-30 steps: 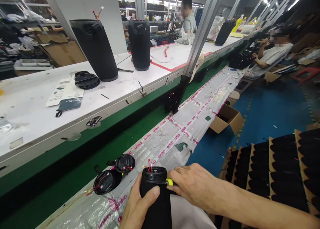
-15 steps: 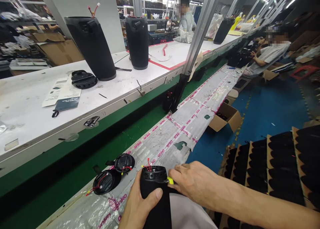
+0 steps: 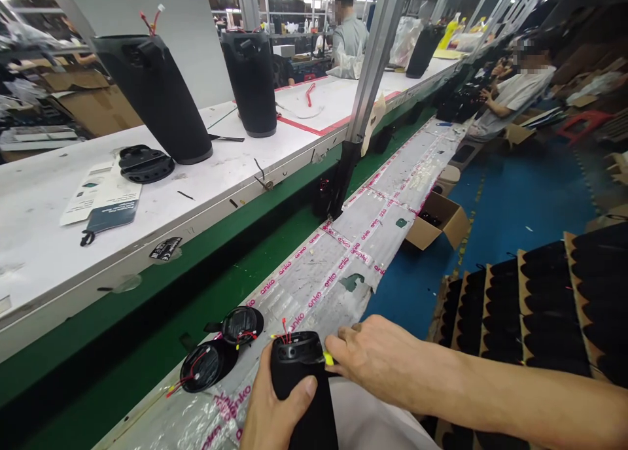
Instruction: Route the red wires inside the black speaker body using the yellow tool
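Observation:
Near the bottom of the view, my left hand [image 3: 279,404] wraps round a black fabric-covered cylindrical speaker body [image 3: 308,401], thumb across its front. Red and yellow wires stick up from its open top, inside a black plastic rim [image 3: 299,348]. At the right side of that rim, my right hand [image 3: 360,348] is closed on a small yellow-handled tool [image 3: 328,358]; most of the tool is hidden by the fingers. Left of the speaker, two more black speaker bodies stand with wires on their tops, one in front [image 3: 201,366] and one behind [image 3: 240,322].
A white bench [image 3: 235,169] holds black speakers [image 3: 252,87], a black end cap [image 3: 146,164] and paper tags [image 3: 112,205]. Taped plastic covers a low shelf [image 3: 324,267]. A metal post [image 3: 375,57] rises between them. Rows of black pieces in cardboard [image 3: 534,293] stand right. Two people work farther off.
The view has shifted a little, moving the bench and its speakers leftward. My hands keep their grip, with the yellow tool still at the rim's right side.

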The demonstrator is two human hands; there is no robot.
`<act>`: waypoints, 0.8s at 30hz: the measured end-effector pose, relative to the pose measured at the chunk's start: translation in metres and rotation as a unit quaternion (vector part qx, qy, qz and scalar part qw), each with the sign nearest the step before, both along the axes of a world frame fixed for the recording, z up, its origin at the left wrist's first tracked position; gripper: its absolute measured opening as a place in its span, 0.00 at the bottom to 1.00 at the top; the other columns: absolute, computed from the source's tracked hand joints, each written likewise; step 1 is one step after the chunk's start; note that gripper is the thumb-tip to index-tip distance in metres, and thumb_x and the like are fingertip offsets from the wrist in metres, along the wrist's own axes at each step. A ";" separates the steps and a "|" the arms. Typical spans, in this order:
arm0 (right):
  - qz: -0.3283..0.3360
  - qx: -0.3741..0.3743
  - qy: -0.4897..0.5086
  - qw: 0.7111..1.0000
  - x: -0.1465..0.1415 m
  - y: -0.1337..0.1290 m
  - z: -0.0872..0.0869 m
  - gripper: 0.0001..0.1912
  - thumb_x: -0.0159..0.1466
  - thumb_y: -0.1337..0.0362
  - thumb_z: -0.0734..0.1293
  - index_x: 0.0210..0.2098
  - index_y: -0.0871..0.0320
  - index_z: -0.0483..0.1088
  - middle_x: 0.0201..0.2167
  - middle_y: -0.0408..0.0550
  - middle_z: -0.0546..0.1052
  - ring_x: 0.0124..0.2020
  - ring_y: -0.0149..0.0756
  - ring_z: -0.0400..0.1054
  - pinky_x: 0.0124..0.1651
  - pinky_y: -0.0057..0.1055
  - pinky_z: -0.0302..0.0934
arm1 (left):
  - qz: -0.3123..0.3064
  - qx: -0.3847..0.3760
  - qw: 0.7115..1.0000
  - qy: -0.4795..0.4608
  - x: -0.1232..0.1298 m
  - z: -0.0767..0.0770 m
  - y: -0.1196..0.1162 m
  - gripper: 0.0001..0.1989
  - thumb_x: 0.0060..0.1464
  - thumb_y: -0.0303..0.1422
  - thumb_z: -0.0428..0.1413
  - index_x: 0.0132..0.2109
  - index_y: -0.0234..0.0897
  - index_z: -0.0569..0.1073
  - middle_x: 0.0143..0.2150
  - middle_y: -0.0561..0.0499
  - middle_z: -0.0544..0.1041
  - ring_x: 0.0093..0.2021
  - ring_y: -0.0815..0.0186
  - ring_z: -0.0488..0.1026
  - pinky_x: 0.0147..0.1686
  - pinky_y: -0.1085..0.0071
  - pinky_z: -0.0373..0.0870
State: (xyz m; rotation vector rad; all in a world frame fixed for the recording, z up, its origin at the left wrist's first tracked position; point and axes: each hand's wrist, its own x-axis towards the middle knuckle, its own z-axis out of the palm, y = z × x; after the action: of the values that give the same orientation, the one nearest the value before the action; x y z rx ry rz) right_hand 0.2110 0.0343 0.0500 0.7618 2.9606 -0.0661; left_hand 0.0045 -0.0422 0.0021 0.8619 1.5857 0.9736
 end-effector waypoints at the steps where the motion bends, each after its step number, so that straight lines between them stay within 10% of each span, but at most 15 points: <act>1: -0.002 0.002 0.004 1.000 0.000 0.000 -0.001 0.06 0.73 0.63 0.65 0.40 0.56 0.63 0.27 0.42 0.71 0.21 0.37 0.65 0.22 0.41 0.35 | -0.005 0.003 1.000 -0.005 0.000 0.000 0.000 0.41 0.43 0.54 0.67 0.59 0.37 0.70 0.56 0.39 0.80 0.62 0.37 0.71 0.64 0.44 0.60; 11: -0.001 -0.043 0.007 0.999 0.007 0.005 -0.008 0.07 0.74 0.62 0.63 0.40 0.59 0.66 0.29 0.44 0.75 0.23 0.36 0.68 0.21 0.38 0.38 | -0.007 -0.013 0.994 0.104 0.003 0.005 0.005 0.47 0.40 0.52 0.68 0.63 0.34 0.66 0.54 0.36 0.79 0.57 0.34 0.73 0.59 0.43 0.64; 18: -0.093 -0.139 0.276 0.946 0.016 0.013 -0.013 0.18 0.78 0.54 0.52 0.46 0.59 0.66 0.31 0.45 0.78 0.27 0.33 0.71 0.30 0.31 0.57 | 0.052 -0.040 0.975 -0.214 0.006 -0.002 0.007 0.39 0.43 0.53 0.66 0.60 0.40 0.72 0.56 0.42 0.81 0.63 0.39 0.71 0.62 0.51 0.67; 24: -0.159 -0.188 0.242 0.939 0.015 0.006 0.000 0.19 0.78 0.51 0.52 0.48 0.56 0.67 0.32 0.43 0.77 0.30 0.34 0.72 0.34 0.32 0.58 | 0.071 -0.035 0.977 -0.196 0.007 -0.007 0.006 0.43 0.42 0.53 0.67 0.63 0.41 0.70 0.60 0.42 0.79 0.68 0.39 0.65 0.69 0.48 0.57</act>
State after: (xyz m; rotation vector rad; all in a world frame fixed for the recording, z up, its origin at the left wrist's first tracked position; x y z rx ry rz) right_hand 0.2256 0.0405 0.0497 1.3041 3.0487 -0.9365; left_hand 0.0111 -0.0365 -0.0050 0.4747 1.3432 1.1061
